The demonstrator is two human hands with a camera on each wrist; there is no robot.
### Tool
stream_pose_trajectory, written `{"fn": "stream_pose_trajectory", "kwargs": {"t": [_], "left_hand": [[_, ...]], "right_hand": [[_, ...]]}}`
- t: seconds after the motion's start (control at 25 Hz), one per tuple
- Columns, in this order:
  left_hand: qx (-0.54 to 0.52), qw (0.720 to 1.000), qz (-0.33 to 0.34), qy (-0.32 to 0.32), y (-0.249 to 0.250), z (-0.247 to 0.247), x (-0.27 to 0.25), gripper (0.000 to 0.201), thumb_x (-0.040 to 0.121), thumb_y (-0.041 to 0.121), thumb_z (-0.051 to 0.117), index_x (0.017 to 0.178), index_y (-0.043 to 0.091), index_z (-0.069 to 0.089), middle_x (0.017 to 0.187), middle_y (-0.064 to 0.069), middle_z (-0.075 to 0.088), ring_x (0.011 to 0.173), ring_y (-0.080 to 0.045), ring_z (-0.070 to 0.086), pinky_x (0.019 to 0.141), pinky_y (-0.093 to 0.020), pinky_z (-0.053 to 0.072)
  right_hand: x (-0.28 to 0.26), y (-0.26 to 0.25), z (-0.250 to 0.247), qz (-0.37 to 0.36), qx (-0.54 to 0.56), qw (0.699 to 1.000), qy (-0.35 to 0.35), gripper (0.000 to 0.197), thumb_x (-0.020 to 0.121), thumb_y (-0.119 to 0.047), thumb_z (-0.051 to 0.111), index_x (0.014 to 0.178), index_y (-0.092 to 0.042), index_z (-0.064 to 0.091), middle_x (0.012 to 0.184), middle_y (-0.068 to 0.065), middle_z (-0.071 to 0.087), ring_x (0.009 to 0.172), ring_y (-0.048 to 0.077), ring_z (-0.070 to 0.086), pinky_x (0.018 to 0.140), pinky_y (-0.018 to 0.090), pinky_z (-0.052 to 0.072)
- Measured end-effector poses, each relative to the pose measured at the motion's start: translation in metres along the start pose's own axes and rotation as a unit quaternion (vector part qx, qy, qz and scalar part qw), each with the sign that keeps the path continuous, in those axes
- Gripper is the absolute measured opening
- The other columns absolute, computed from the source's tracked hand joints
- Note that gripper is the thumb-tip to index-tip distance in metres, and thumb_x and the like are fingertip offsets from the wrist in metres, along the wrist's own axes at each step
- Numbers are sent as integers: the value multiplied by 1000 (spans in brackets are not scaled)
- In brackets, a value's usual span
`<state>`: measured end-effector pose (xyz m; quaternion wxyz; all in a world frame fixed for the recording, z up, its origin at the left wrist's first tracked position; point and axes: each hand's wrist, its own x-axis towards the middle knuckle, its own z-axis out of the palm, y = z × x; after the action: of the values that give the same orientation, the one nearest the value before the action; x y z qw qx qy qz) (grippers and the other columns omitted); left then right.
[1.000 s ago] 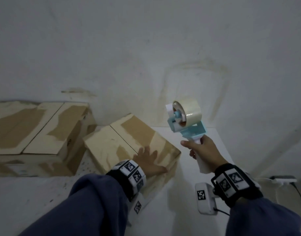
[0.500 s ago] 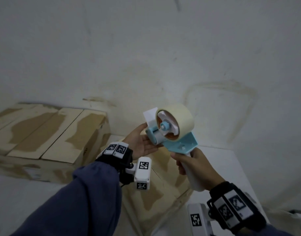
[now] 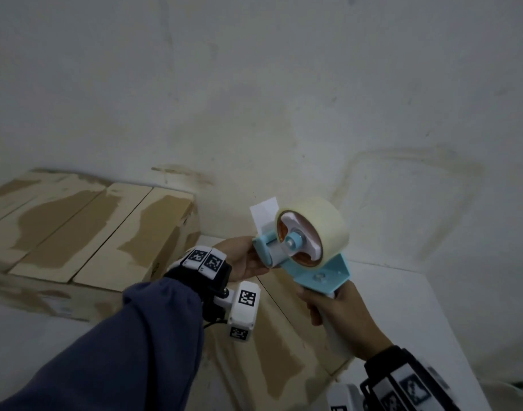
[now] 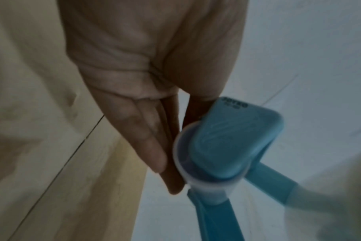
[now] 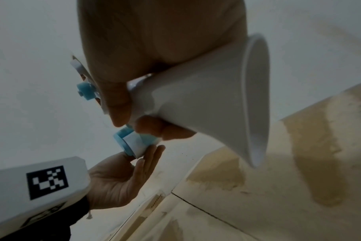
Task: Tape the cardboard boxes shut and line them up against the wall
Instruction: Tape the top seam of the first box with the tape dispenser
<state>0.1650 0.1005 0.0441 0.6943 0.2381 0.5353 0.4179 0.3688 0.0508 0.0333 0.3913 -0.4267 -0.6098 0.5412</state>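
A blue-and-white tape dispenser (image 3: 319, 271) with a cream tape roll (image 3: 325, 221) is held up above a cardboard box (image 3: 284, 354) lying on the white table. My right hand (image 3: 337, 318) grips its white handle (image 5: 206, 97). At the dispenser's front roller (image 5: 134, 146), my left hand (image 3: 248, 259) pinches the roller between thumb and straight fingers (image 4: 153, 151). A white tab of tape (image 3: 264, 212) stands up above the roller. The box's two top flaps meet in a seam (image 5: 206, 213); no tape shows on it.
More closed cardboard boxes (image 3: 91, 232) stand in a row at the left against the stained white wall (image 3: 284, 99). Bare white table top (image 3: 417, 307) shows to the right of the near box, up to the wall.
My left hand lifted off the box top and came up to the dispenser's front roller. The right hand brought the dispenser nearer and turned its roll side toward me.
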Motion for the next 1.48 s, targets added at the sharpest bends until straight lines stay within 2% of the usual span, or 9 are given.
{"fn": "stream_pose_trajectory", "kwargs": {"t": [0.16, 0.36, 0.48, 0.64, 0.8, 0.92, 1.2, 1.36, 1.48], "left_hand": [[7, 1000, -24, -6, 6, -13, 10, 27, 93, 32, 50, 85, 10, 62, 77, -8, 68, 63, -18, 67, 54, -23, 55], [51, 998, -22, 34, 8, -29, 28, 17, 94, 4, 46, 86, 5, 61, 59, -5, 70, 50, -11, 66, 48, -18, 55], [118, 990, 18, 80, 23, -35, 39, 13, 91, 3, 51, 91, 2, 64, 74, -12, 66, 63, -19, 64, 54, -23, 56], [166, 966, 130, 151, 56, -66, 48, 13, 82, -2, 64, 71, 5, 64, 69, -9, 68, 51, -12, 67, 45, -16, 52], [331, 920, 145, 153, 55, -83, 68, 12, 72, 2, 75, 84, 1, 73, 77, -5, 70, 73, -14, 66, 67, -20, 56], [395, 899, 132, 136, 47, -89, 84, 19, 69, 6, 78, 87, 2, 75, 93, -12, 73, 93, -22, 67, 95, -32, 51], [421, 892, 90, 140, 45, -102, 97, 32, 70, 10, 80, 99, -1, 72, 99, -17, 72, 92, -25, 68, 90, -33, 53], [486, 869, 20, 89, 43, -101, 98, 47, 81, 23, 71, 121, 1, 60, 113, -14, 68, 95, -22, 65, 60, -24, 47], [579, 810, -55, 71, 39, -99, 101, 53, 90, 36, 58, 129, 1, 50, 127, -13, 60, 105, -26, 61, 79, -32, 50]], "right_hand": [[10, 5, 8, 5, 7, 1000, -2, 12, 79, -14, 70, 84, -6, 62, 62, 4, 56, 51, 19, 50, 48, 27, 45], [17, 5, 16, 14, -24, 1000, 5, 9, 83, -8, 66, 82, -1, 60, 58, 7, 55, 47, 19, 52, 48, 26, 46], [22, 4, 26, 29, -44, 999, 6, 12, 85, -9, 64, 83, 0, 57, 58, 4, 54, 47, 17, 53, 49, 24, 47], [17, 5, 26, 64, -47, 997, 18, 16, 85, -10, 64, 76, 1, 56, 54, 4, 53, 45, 16, 52, 49, 24, 46], [16, 15, 29, 118, -67, 990, 36, 18, 83, -8, 66, 70, -3, 54, 49, 3, 53, 40, 17, 52, 45, 23, 45], [23, 20, 33, 141, -69, 987, 45, 18, 82, -6, 66, 69, -4, 53, 47, 3, 53, 38, 18, 52, 44, 25, 43], [31, 16, 36, 162, -65, 984, 34, 19, 83, -6, 65, 68, -6, 54, 49, 5, 51, 37, 16, 49, 41, 23, 42], [34, 16, 36, 170, -78, 982, 31, 22, 83, -8, 65, 65, -5, 53, 46, 6, 51, 35, 16, 49, 43, 24, 43], [34, 16, 36, 175, -76, 981, 35, 20, 82, -9, 66, 66, -5, 54, 50, 9, 51, 36, 16, 50, 43, 22, 43]]}}
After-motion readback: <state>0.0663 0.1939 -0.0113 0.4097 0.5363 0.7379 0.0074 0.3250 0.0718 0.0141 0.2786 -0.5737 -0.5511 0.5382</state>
